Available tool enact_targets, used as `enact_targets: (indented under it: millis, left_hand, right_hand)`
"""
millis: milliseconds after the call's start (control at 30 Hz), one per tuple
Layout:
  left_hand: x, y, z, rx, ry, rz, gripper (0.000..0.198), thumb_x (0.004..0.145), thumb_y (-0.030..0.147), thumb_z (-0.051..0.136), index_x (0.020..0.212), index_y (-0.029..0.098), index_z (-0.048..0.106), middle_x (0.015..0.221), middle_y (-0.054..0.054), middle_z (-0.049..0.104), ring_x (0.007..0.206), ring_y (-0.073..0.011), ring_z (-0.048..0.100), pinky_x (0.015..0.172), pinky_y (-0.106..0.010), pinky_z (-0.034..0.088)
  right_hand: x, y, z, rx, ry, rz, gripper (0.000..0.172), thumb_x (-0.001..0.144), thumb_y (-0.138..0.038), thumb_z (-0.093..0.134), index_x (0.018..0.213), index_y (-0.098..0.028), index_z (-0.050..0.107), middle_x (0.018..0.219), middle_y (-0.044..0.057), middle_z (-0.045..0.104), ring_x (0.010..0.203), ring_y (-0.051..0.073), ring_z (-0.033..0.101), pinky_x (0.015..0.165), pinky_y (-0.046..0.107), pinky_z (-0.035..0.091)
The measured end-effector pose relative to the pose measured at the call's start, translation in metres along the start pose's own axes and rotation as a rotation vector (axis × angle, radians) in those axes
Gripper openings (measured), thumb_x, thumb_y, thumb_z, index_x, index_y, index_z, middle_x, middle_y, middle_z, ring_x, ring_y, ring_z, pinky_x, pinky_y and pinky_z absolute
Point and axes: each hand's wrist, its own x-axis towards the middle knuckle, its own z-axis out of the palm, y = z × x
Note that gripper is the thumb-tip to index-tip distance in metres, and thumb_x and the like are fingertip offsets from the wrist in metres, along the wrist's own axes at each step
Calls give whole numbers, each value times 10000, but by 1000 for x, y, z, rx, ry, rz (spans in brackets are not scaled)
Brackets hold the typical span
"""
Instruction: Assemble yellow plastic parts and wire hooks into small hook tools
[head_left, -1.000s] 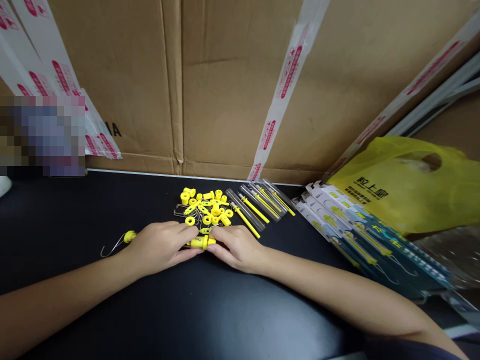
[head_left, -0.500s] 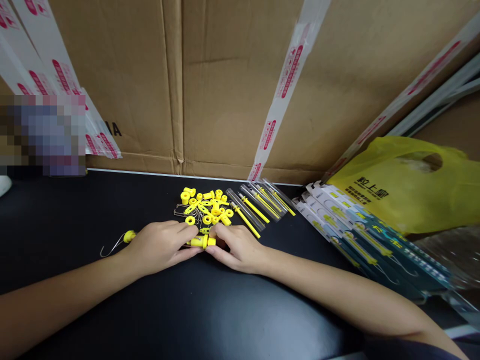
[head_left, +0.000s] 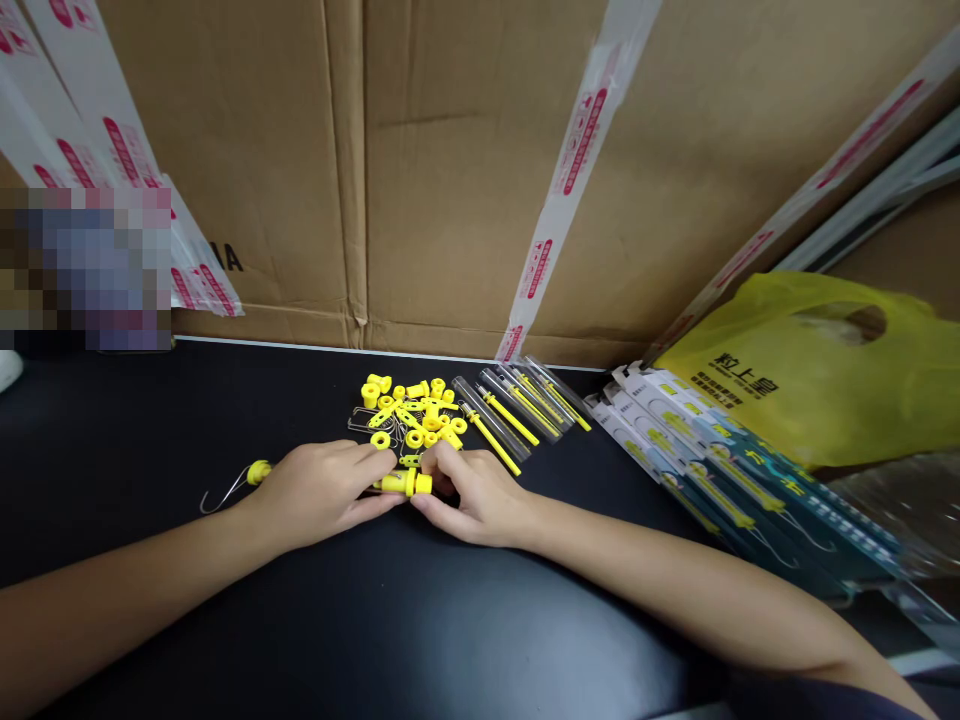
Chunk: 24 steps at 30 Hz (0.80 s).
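Observation:
My left hand point(head_left: 330, 497) is closed around a slim tube that looks like a tubular spring scale. Its yellow end piece with a cap point(head_left: 405, 484) sticks out on the right of the fist. From the other side of that hand comes a yellow end with a bent wire hook point(head_left: 225, 492). The fingers of my right hand point(head_left: 480, 497) are curled at the yellow cap, thumb below and index finger above; the exact contact is partly hidden. Just beyond both hands lies a pile of yellow rings, caps and wire hooks point(head_left: 414, 412).
Several clear tubes with yellow rods point(head_left: 495, 425) lie right of the pile. Farther right are printed boxes point(head_left: 720, 470) and a yellow plastic bag point(head_left: 810, 360). A large taped cardboard box point(head_left: 450, 200) stands along the back of the black table point(head_left: 420, 620).
The right fingers have shifted slightly at the yellow cap, with a little more space between thumb and index finger. The left hand and the loose parts stay where they were.

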Motion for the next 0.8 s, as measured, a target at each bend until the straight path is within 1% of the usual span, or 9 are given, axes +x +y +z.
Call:
enact_targets:
  millis: [67,300,400,533,600,700,800]
  left_hand:
    - [0,0,1,1,-4,1,201,909,393,458,839,210,507,731,39,596,691,-152,582,600,-264,346]
    - [0,0,0,-11,-4,6,218,911,396,453,808,210,497,720,43,587,684,-148,580,595,-262,344]
    - [1,0,0,-9,2,11,232,916,401,441,799,208,494,714,41,585,676,-146,578,592,-262,341]
    - [1,1,0,-2,1,8,241,915,409,443,794,206,493,707,38,585,669,-145,576,589,-260,335]
    - [0,0,0,-3,-1,8,238,914,409,445,799,207,495,711,37,589,673,-146,577,591,-259,334]
    - [1,0,0,-3,-4,6,220,911,398,452,812,208,499,726,37,598,685,-149,581,597,-259,338]
    - [2,0,0,-1,-7,8,222,910,398,451,807,208,500,722,38,598,678,-151,578,594,-261,339]
  right_hand:
    - [0,0,0,17,8,1,188,879,-376,448,913,-198,399,634,-38,520,488,101,431,492,202,299]
    - [1,2,1,-13,-6,7,186,909,-382,395,908,-199,428,690,-9,557,556,121,483,536,213,329]
    - [2,2,1,-42,-7,-20,195,926,-361,369,850,-199,446,689,-4,552,576,122,484,551,216,321]
    - [3,1,0,-62,-17,-60,261,947,-330,330,754,-197,444,667,1,540,587,119,485,563,220,311]
    - [2,1,0,-53,-11,-45,234,940,-329,343,782,-196,453,662,-2,539,572,118,482,553,217,314]
    - [1,1,1,-25,8,-8,157,903,-344,415,873,-195,457,652,-15,542,539,113,477,530,207,325]
    - [0,1,1,0,20,-1,157,872,-351,463,901,-197,448,624,-33,532,515,105,470,515,198,328]
